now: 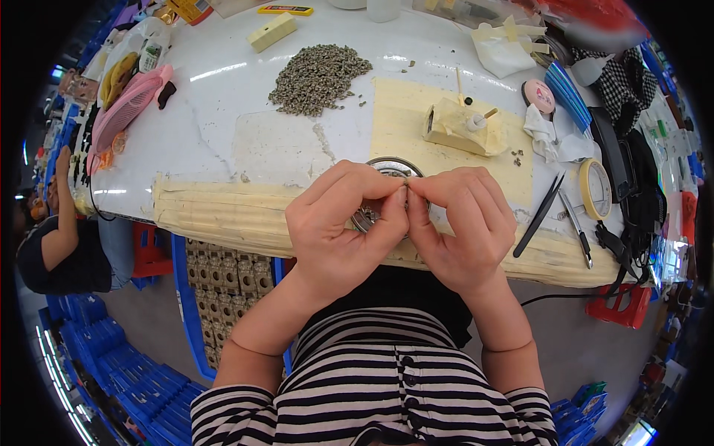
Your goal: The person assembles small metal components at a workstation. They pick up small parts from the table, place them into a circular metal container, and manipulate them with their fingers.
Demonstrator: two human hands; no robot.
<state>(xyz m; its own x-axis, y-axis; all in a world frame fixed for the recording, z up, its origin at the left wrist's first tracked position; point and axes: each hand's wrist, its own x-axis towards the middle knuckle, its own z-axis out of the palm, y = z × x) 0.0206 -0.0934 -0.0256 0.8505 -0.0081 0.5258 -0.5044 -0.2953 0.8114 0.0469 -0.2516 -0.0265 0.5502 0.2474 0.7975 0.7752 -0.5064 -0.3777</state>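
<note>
Both my hands meet over a round metal dish [394, 165] near the table's front edge. The thumb and forefinger of my left hand [346, 215] are pinched together, tip to tip with the pinched thumb and forefinger of my right hand [465, 223]. Something tiny and dark sits between the fingertips, too small and covered to name. The dish is mostly hidden behind my hands; small bits show inside it. Beyond them lies a heap of small grey-brown metal parts [316, 78]. To the right of the heap stands a block wrapped in cream tape [465, 128] with thin sticks on it.
Black tweezers [539, 215], a pen [576, 227] and a tape roll [595, 189] lie to the right. A pink fan [130, 108] stands at the left, near another person's arm [65, 197]. Below the table edge, a blue crate [195, 320] holds metal pieces. A red stool [619, 306] is at the right.
</note>
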